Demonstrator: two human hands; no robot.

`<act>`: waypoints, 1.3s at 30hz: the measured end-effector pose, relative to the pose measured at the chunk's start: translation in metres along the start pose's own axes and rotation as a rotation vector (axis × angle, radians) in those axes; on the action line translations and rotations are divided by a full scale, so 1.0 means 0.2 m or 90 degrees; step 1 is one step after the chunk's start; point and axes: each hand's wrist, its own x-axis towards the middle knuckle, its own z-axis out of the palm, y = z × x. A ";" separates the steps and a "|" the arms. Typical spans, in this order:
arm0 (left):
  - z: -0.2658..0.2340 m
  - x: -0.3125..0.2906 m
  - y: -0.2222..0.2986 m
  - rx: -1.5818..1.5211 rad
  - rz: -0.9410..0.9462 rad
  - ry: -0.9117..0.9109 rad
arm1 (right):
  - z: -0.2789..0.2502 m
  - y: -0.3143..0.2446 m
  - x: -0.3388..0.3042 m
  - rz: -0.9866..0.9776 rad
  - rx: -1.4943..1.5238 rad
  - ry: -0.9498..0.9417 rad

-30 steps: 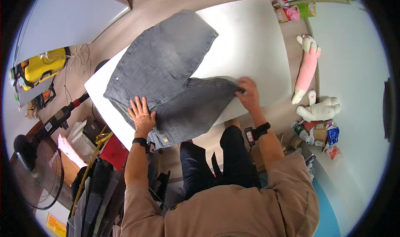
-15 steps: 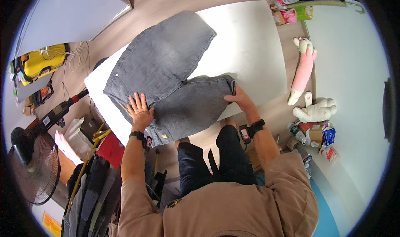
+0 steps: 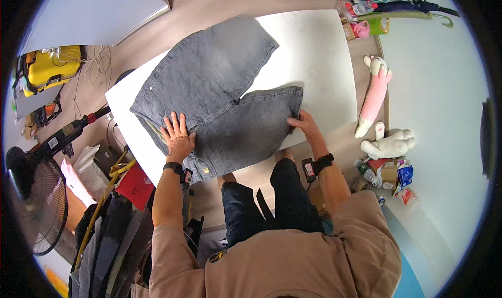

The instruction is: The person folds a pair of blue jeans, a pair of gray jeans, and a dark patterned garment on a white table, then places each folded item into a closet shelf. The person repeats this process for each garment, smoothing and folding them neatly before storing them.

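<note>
A pair of dark grey denim shorts (image 3: 209, 62) lies spread on a white table (image 3: 314, 52), waistband to the left and leg openings to the right. My left hand (image 3: 179, 141) presses flat on the shorts near the waistband, fingers spread. At the hem of the near leg, my right hand (image 3: 307, 128) pinches the edge of the cloth, thumb on top. Some of its fingers are hidden. The near leg reaches the table's front edge, and a small yellowish patch (image 3: 206, 171) shows near its waist end.
A fan (image 3: 44, 204) and dark garments (image 3: 112, 240) crowd the left side, near a yellow case (image 3: 52, 70). Right of the table lie a pink-and-white plush toy (image 3: 373, 99), a white plush toy (image 3: 389, 143) and a plastic bottle (image 3: 368, 172) among packages.
The near leg's hem has been drawn slightly outward and lies straighter, with my right hand shifted a little to the right. My left hand stays flat in the same place on the shorts.
</note>
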 end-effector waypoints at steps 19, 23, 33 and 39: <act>-0.01 0.00 -0.02 0.012 0.026 0.024 | -0.33 0.21 -0.05 0.002 -0.270 0.183; -0.02 0.00 -0.04 0.019 0.045 0.038 | -0.19 0.07 -0.01 -0.085 -0.254 0.362; 0.00 0.00 -0.02 -0.005 0.061 0.084 | 0.23 -0.57 0.63 -0.561 -0.832 0.075; 0.00 -0.05 -0.07 -0.019 0.055 0.076 | 0.10 -0.41 0.57 -0.532 -1.028 0.108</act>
